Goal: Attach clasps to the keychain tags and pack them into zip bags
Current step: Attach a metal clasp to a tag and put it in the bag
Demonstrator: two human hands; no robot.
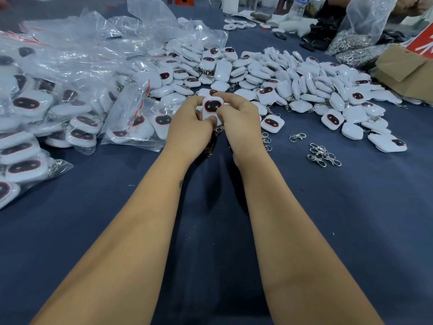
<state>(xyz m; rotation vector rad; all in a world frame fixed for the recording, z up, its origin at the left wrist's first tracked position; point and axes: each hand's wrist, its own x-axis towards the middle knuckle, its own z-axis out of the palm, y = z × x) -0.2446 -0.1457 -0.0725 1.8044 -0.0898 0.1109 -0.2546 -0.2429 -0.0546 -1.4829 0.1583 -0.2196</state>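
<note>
Dark blue table (117, 207) bearing, left of the grip, filled zip bags (58, 95); beyond and right of it, a heap of loose white tags (304, 85). Left hand (187, 130) and right hand (239, 123) together pinch one upright keychain tag (212, 109), face toward the camera. Loose clasps (323, 154) lie right of the grip.

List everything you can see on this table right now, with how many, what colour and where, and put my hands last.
held tag: one, white with dark face, between both hands
loose tags: many, white, heap at centre-right
zip bags: many, clear, holding tags, left
loose clasps: several, silver, right of the hands
bag of clasps: one, clear, far right
cardboard box: one, brown, right edge
bottle: one, clear, far edge
table cloth: dark blue
left hand: grips the held tag
right hand: pinches the held tag
</note>
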